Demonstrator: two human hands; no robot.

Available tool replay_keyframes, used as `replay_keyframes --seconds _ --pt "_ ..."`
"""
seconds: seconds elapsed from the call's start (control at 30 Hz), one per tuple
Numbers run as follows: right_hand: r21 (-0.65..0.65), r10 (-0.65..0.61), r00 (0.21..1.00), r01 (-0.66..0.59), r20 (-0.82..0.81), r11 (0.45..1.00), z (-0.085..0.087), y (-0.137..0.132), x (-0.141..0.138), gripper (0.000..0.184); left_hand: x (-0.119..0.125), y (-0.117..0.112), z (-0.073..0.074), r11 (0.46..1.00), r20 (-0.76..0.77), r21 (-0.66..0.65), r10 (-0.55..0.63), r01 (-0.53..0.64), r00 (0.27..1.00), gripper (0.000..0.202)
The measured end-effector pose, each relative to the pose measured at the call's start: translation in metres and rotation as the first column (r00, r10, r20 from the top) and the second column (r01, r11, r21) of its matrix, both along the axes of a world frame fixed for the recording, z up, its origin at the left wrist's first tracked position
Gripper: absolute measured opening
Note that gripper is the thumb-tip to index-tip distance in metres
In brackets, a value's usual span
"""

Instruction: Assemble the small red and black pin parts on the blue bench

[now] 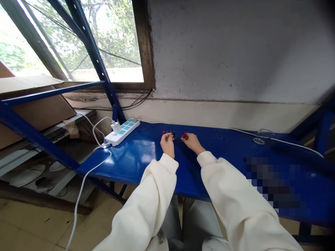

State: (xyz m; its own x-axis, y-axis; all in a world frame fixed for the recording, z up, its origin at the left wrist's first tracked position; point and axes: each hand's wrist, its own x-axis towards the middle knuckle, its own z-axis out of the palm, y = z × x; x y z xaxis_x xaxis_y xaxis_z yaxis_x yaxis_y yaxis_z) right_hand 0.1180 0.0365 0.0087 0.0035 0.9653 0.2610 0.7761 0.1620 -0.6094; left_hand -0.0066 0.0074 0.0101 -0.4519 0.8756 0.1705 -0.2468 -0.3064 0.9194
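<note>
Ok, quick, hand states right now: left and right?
Left hand: curled at the row of red and black pieces; whether it grips one cannot be told.
Right hand: closed, pinching a small red piece.

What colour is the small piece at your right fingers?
The piece is red, shown in the head view.

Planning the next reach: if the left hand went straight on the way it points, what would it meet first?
Probably the row of small red and black pieces just beyond the left hand; whether they already touch is unclear.
</note>
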Motion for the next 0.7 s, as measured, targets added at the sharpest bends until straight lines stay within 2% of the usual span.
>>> replay_keyframes --seconds 0.1,0.2,0.37,0.53,0.7 --pt "-0.007 -0.013 0.999 0.013 0.045 1.0 -0.004 0.01 -0.006 0.016 -0.004 -0.001 0.005 0.997 0.129 -0.08 0.016 -0.006 0.992 0.01" --pt "-0.046 -0.04 0.996 0.044 0.079 0.998 -0.01 0.016 -0.008 0.021 -0.004 -0.002 0.008 0.994 0.18 -0.105 0.017 0.002 0.984 0.011" --pt "-0.081 -0.048 0.994 0.056 0.093 0.995 -0.014 0.019 -0.01 0.025 -0.003 -0.004 0.008 0.993 0.177 -0.115 -0.001 0.022 0.984 0.012" --pt "-0.048 -0.039 0.988 0.047 0.151 0.998 -0.014 0.017 -0.013 0.025 -0.003 -0.005 0.009 0.992 0.166 -0.12 -0.015 0.035 0.986 0.011" --pt "-0.044 -0.052 0.989 0.058 0.136 0.997 -0.016 0.015 -0.013 0.026 -0.002 -0.005 0.007 0.988 0.134 -0.148 -0.027 0.047 0.991 0.011"
